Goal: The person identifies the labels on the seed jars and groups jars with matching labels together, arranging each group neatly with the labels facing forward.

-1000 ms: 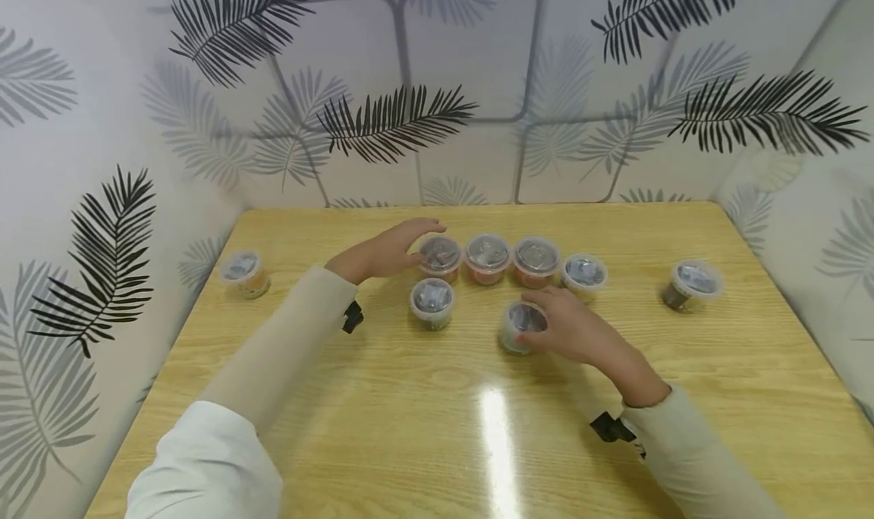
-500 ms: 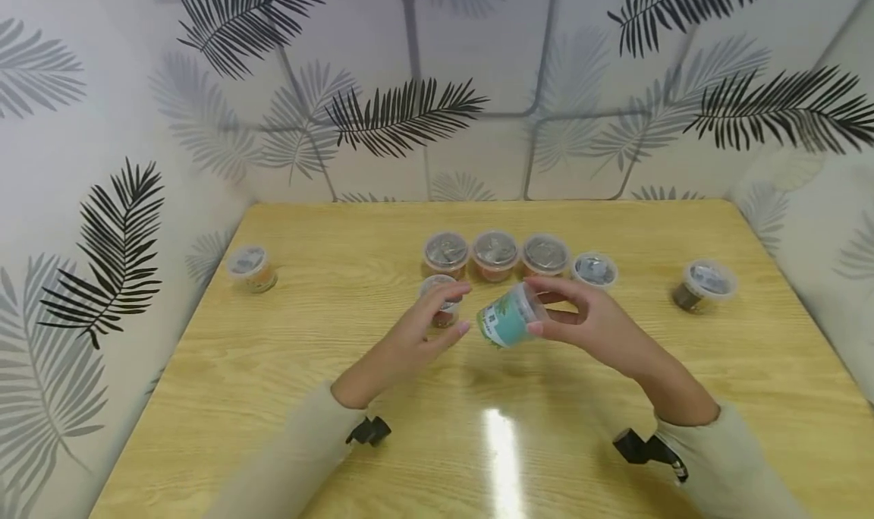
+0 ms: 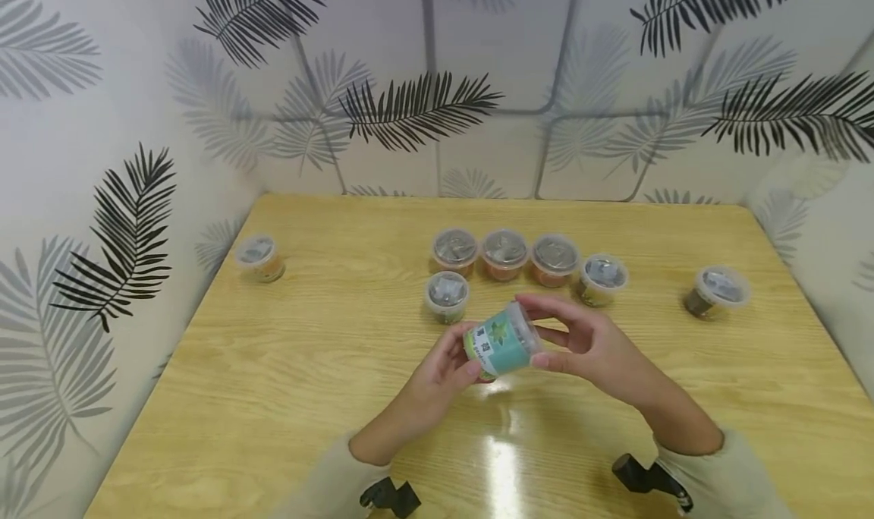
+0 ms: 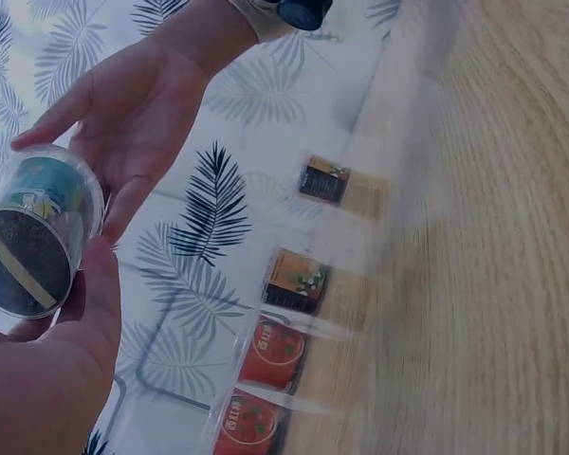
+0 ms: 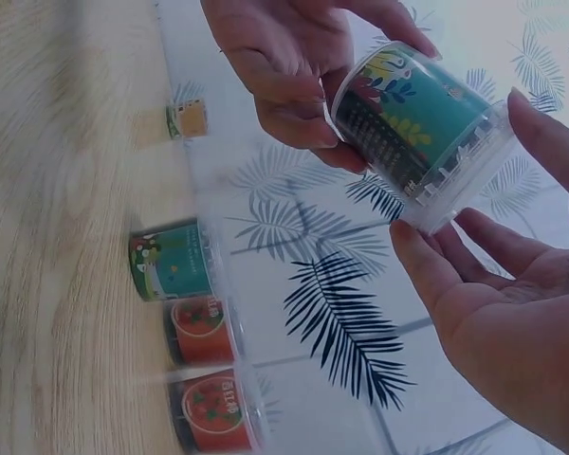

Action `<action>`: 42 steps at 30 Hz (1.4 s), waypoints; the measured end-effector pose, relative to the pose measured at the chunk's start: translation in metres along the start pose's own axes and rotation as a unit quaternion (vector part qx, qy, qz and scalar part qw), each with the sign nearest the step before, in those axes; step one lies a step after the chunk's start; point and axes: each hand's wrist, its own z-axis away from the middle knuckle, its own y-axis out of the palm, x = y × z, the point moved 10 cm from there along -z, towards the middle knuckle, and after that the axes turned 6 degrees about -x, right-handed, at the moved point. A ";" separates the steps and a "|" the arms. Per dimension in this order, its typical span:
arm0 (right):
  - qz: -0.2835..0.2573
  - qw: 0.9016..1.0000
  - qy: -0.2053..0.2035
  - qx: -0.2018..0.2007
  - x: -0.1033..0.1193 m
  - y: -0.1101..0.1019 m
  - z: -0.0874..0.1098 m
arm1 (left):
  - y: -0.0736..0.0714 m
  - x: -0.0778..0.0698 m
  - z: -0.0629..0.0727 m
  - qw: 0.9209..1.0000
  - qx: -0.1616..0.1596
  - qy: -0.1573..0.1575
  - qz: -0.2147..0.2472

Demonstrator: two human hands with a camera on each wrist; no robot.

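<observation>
The cup is off the table, tilted between the two hands, base toward the left hand and lid toward the right hand. The left hand grips the base end, thumb in front; the right hand pinches the lid rim between thumb and fingers. The cup is a tapered cylinder with a clear plastic lid and a teal label bearing leaf motifs and white lettering; the left wrist view shows a dark underside crossed by a pale strip. Beyond the hands, a close row of three wide cups has round clear lids and reddish bodies; a small cup stands before its left end, another beside its right end. One cup stands near each side edge of the table, whose surface is glossy yellow wood grain. The wall is pale, printed with black and grey fronds
</observation>
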 end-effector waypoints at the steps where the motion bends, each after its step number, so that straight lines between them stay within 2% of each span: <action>1: 0.002 1.000 -0.001 0.002 -0.001 0.001 0.000 | -0.001 0.001 0.000 1.000 -0.008 -0.003 0.000; 7: 0.006 1.000 0.004 0.024 -0.006 0.003 0.001 | -0.006 0.001 0.000 0.999 -0.042 -0.011 -0.003; 11: -0.012 0.999 0.038 0.031 -0.014 0.004 0.002 | -0.008 -0.002 0.001 0.998 -0.054 -0.003 -0.009; 14: 0.012 0.998 0.059 0.026 -0.020 0.002 0.002 | -0.008 -0.004 0.001 0.998 -0.059 0.009 -0.016; 17: 0.043 0.996 0.073 0.017 -0.024 -0.001 0.003 | -0.007 -0.006 0.000 0.998 -0.059 0.020 -0.022; 21: 0.049 0.994 0.093 0.005 -0.028 -0.005 0.004 | -0.006 -0.006 -0.001 0.998 -0.055 0.021 -0.027; 26: 0.032 0.995 0.100 0.004 -0.028 -0.005 0.007 | -0.004 -0.002 -0.002 0.999 -0.043 -0.008 -0.033; 32: 0.007 0.995 0.094 0.023 -0.024 0.000 0.008 | -0.008 0.005 -0.002 0.996 -0.039 -0.033 -0.078; 38: -0.040 0.994 0.086 0.050 -0.020 0.004 0.008 | -0.003 0.008 -0.003 0.998 -0.020 -0.033 -0.052; 42: -0.032 0.994 0.083 0.058 -0.020 0.004 0.010 | -0.003 0.006 -0.004 0.998 -0.028 -0.024 -0.047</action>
